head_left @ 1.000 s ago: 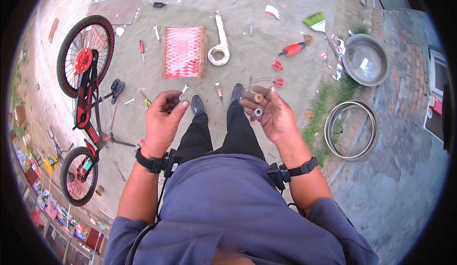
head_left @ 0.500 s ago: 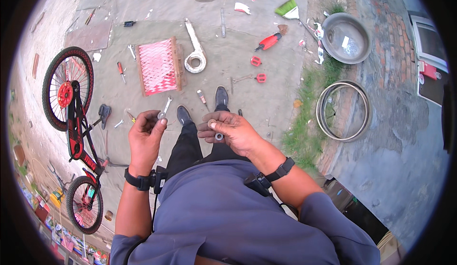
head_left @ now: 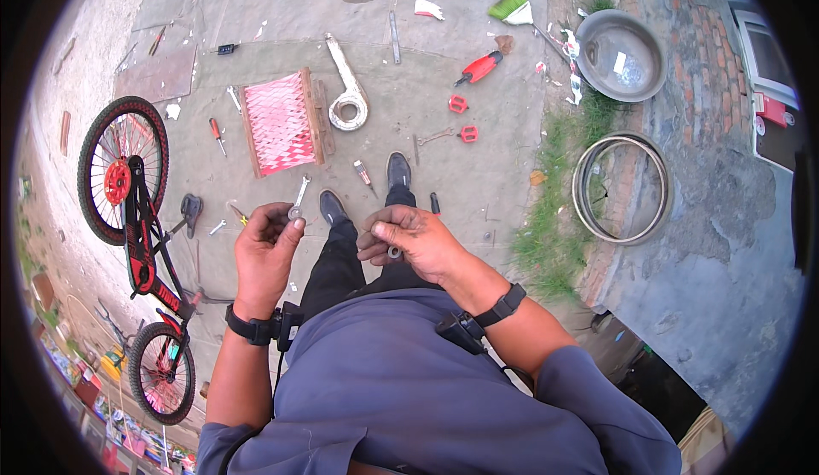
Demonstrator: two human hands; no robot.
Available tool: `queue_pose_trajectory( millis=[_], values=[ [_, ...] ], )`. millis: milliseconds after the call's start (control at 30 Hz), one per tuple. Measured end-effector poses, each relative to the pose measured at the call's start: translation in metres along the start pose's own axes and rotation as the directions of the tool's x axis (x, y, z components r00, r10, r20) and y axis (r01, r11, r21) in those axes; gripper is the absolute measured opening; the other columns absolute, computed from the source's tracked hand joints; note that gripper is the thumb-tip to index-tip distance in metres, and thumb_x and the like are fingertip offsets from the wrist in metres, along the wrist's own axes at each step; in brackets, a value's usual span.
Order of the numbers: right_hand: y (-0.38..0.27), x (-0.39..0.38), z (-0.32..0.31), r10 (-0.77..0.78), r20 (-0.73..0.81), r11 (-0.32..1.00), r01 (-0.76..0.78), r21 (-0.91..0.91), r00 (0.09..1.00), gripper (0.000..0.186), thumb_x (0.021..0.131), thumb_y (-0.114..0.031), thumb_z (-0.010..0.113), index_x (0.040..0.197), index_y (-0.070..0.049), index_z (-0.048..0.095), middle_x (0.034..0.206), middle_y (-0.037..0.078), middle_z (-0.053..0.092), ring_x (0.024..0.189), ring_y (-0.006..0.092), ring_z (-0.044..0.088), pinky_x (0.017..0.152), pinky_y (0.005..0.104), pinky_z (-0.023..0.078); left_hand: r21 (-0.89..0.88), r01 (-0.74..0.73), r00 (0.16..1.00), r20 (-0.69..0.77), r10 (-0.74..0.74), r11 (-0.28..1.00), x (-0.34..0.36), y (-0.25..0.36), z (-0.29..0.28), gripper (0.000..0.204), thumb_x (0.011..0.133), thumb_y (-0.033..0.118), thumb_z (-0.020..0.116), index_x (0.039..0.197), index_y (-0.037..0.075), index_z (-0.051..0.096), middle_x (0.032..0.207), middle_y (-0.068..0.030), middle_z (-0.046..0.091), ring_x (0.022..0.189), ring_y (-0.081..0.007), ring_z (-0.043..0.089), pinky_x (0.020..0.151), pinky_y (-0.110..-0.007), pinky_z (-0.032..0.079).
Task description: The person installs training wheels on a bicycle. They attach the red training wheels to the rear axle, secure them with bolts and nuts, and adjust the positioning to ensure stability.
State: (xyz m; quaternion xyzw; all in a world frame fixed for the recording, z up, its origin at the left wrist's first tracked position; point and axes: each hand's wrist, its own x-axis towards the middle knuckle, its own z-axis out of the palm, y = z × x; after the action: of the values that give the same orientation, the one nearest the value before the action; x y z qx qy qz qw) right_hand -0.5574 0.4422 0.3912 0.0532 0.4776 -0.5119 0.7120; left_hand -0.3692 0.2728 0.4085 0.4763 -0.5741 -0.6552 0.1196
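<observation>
My left hand (head_left: 271, 249) is raised in front of my body, its thumb and fingertips pinching a small round metal washer (head_left: 295, 213). Right beyond those fingertips a silver wrench (head_left: 303, 188) shows, seemingly on the ground, its lower end hidden by the hand. To the right, my right hand (head_left: 416, 240) is curled, thumb pressed against the fingers. A small grey metal ring (head_left: 394, 252) sticks out below its fingers; whether the thumb pinches anything else cannot be made out. The two hands are apart. A red-and-black bicycle (head_left: 141, 244) lies at the left.
Ahead on the ground are a wooden frame with pink webbing (head_left: 277, 123), a white chain guard-like part (head_left: 345, 91), a screwdriver (head_left: 365, 176), red pedals (head_left: 467, 134) and a saddle (head_left: 191, 212). At the right are a metal basin (head_left: 627, 69), wheel rims (head_left: 584, 189) and a broom (head_left: 512, 9).
My left hand has shifted slightly right and down with the washer. My right thumb and fingers have closed up a little, and the ring below them sits slightly lower. The view has shifted slightly.
</observation>
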Motion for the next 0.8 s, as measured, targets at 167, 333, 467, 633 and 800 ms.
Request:
queue_pose_trajectory(
  millis=[167, 333, 467, 633, 800],
  values=[
    [0.004, 0.002, -0.004, 0.028, -0.083, 0.995, -0.020, 0.094, 0.996, 0.043, 0.104, -0.041, 0.052, 0.116, 0.000, 0.061, 0.106, 0.015, 0.071, 0.094, 0.0272, 0.072, 0.081, 0.0372, 0.057, 0.012, -0.001, 1.000, 0.008, 0.001, 1.000, -0.001, -0.001, 0.002, 0.022, 0.092, 0.005, 0.072, 0.111, -0.001, 0.062, 0.090, -0.0003, 0.064, 0.080, -0.0058, 0.058, 0.072, -0.021, 0.049],
    [0.006, 0.003, -0.004, 0.040, -0.015, 0.972, -0.036, 0.234, 0.999, 0.068, 0.101, -0.059, 0.045, 0.128, 0.002, 0.055, 0.116, 0.018, 0.068, 0.105, 0.0301, 0.069, 0.089, 0.0409, 0.055, 0.027, 0.004, 1.000, 0.011, -0.004, 1.000, -0.003, -0.001, 0.004, 0.022, 0.092, 0.005, 0.072, 0.111, -0.001, 0.062, 0.089, 0.0001, 0.064, 0.079, -0.0052, 0.057, 0.072, -0.021, 0.049],
    [0.013, 0.007, -0.003, 0.091, 0.059, 0.965, -0.102, 0.240, 0.994, 0.074, 0.100, -0.060, 0.045, 0.137, 0.004, 0.048, 0.125, 0.020, 0.064, 0.114, 0.0320, 0.065, 0.095, 0.0422, 0.052, 0.022, 0.009, 1.000, 0.018, -0.010, 1.000, -0.001, -0.003, 0.004, 0.022, 0.092, 0.005, 0.072, 0.111, -0.001, 0.062, 0.089, 0.0002, 0.064, 0.080, -0.0049, 0.057, 0.072, -0.021, 0.049],
    [0.015, 0.007, 0.000, 0.100, 0.098, 0.969, -0.119, 0.216, 0.990, 0.076, 0.101, -0.060, 0.043, 0.141, 0.006, 0.045, 0.131, 0.023, 0.060, 0.119, 0.0351, 0.062, 0.099, 0.0444, 0.050, 0.021, 0.018, 1.000, 0.024, -0.019, 1.000, -0.002, -0.004, 0.004, 0.022, 0.092, 0.005, 0.072, 0.111, -0.001, 0.062, 0.090, 0.0001, 0.064, 0.080, -0.0049, 0.058, 0.072, -0.021, 0.049],
    [0.015, 0.008, -0.002, 0.092, 0.111, 0.973, -0.113, 0.201, 0.990, 0.062, 0.104, -0.046, 0.049, 0.141, 0.004, 0.046, 0.131, 0.022, 0.061, 0.120, 0.0331, 0.062, 0.100, 0.0433, 0.050, 0.035, 0.021, 0.999, 0.028, -0.022, 0.999, 0.000, -0.004, 0.005, 0.022, 0.092, 0.005, 0.072, 0.111, -0.001, 0.062, 0.090, -0.0002, 0.064, 0.080, -0.0052, 0.058, 0.072, -0.021, 0.049]
  ],
)
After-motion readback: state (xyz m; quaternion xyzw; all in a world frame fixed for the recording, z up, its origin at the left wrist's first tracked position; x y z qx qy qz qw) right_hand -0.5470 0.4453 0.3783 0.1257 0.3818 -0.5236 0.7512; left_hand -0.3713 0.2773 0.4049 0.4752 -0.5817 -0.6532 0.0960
